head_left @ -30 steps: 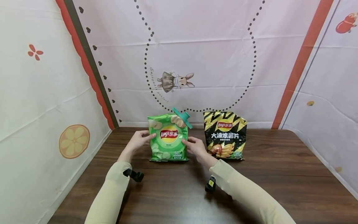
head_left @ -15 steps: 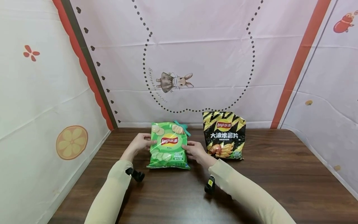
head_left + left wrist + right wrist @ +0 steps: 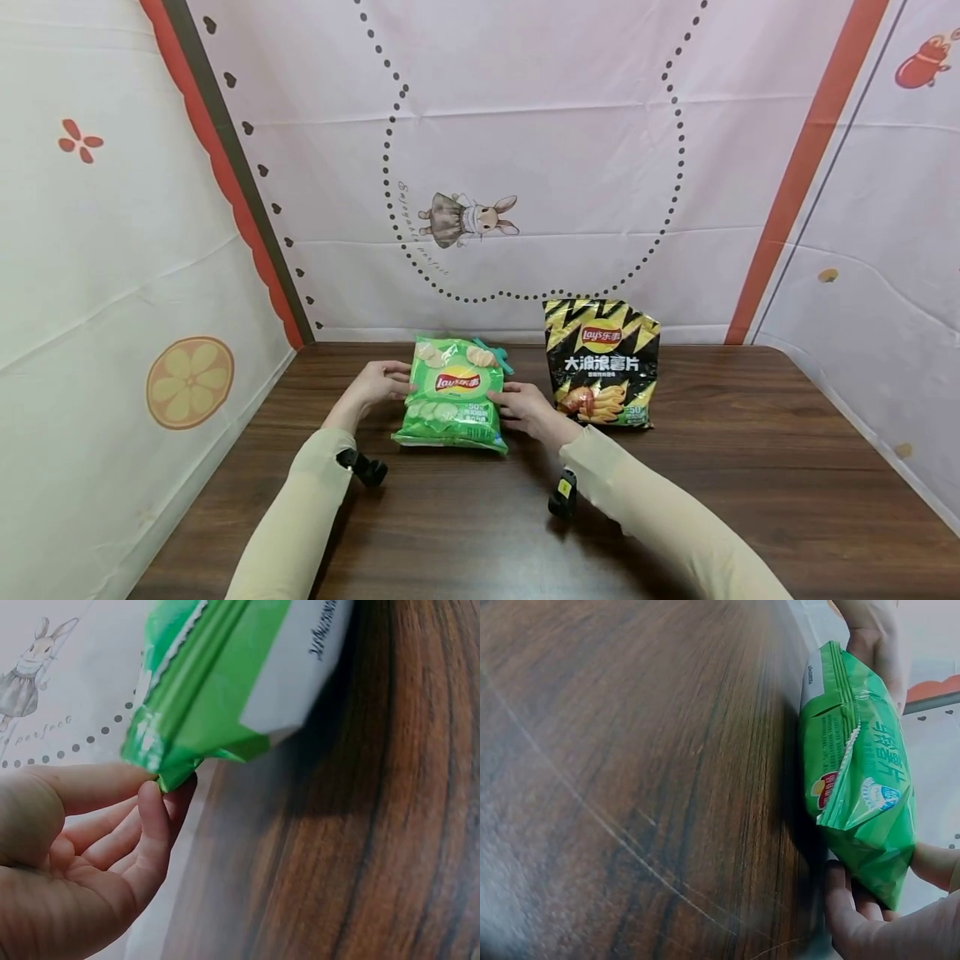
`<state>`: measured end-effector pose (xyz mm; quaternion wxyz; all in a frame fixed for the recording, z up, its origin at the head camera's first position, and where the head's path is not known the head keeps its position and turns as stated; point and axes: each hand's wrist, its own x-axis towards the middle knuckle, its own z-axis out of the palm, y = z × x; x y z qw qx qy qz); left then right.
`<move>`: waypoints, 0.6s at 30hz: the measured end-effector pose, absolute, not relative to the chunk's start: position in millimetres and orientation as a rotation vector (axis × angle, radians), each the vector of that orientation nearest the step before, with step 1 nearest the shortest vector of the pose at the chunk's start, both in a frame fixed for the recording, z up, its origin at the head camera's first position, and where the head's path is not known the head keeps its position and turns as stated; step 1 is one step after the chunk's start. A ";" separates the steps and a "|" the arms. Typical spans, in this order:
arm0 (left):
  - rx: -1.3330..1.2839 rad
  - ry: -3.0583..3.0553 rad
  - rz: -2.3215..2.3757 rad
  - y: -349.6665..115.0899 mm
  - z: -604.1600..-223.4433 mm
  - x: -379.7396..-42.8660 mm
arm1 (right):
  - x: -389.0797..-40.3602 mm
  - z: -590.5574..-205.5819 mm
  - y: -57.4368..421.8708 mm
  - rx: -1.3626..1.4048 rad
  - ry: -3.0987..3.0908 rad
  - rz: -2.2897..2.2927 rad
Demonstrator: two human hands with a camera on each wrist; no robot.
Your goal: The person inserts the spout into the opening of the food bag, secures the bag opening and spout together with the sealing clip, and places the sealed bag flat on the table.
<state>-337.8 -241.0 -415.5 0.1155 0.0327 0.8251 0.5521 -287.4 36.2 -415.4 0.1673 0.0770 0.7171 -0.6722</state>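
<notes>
A green bag of potato chips [image 3: 453, 385], bottom edge toward me, leans back over the table with its front facing up. My left hand [image 3: 377, 385] pinches its left side; in the left wrist view thumb and fingers meet on the bag's green corner. On the opposite side my right hand [image 3: 528, 408] grips the bag, thumb on the front and fingers curled beneath, as the right wrist view shows. A teal bag clip [image 3: 501, 357] sits at the bag's far right corner, partly hidden behind it.
A black and yellow chip bag [image 3: 602, 362] stands upright to the right, against the back cloth [image 3: 570, 167]. Printed cloth also walls the left and right sides of the brown wooden table [image 3: 465, 517].
From nearly upright, the green bag's top has tipped back and down, the clip sinking with it. Its bottom edge has come slightly toward me. Both hands keep their hold; the black bag stays put.
</notes>
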 end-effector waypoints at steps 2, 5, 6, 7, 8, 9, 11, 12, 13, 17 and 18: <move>0.094 2.408 1.625 -242.3 -417.3 -337.7 | -287.0 -414.9 36.3 0.215 2.028 -1.917; 0.100 2.406 1.625 -243.8 -419.7 -338.3 | -286.3 -414.1 37.8 0.201 2.020 -1.918; 0.101 2.407 1.627 -244.3 -420.4 -338.4 | -286.2 -413.9 38.6 0.202 2.018 -1.917; 0.106 2.405 1.630 -244.7 -421.2 -338.7 | -286.1 -413.8 39.5 0.203 2.010 -1.919; 0.112 2.406 1.629 -245.3 -421.6 -338.7 | -286.1 -413.6 40.4 0.197 2.003 -1.923; 0.115 2.407 1.628 -245.7 -422.1 -338.7 | -286.1 -413.3 41.4 0.195 1.995 -1.929; 0.116 2.410 1.624 -246.2 -422.8 -338.1 | -286.0 -412.2 43.3 0.191 1.981 -1.942; 0.112 2.414 1.621 -246.1 -422.9 -337.6 | -286.0 -411.9 44.2 0.187 1.977 -1.946; 0.111 2.418 1.616 -245.7 -423.3 -337.3 | -285.9 -411.5 45.2 0.177 1.975 -1.950; 0.080 2.460 1.598 -242.6 -421.2 -333.9 | -283.5 -408.4 49.6 0.150 1.985 -1.950; 0.076 2.478 1.585 -242.0 -419.8 -332.8 | -282.4 -407.4 50.9 0.139 1.989 -1.947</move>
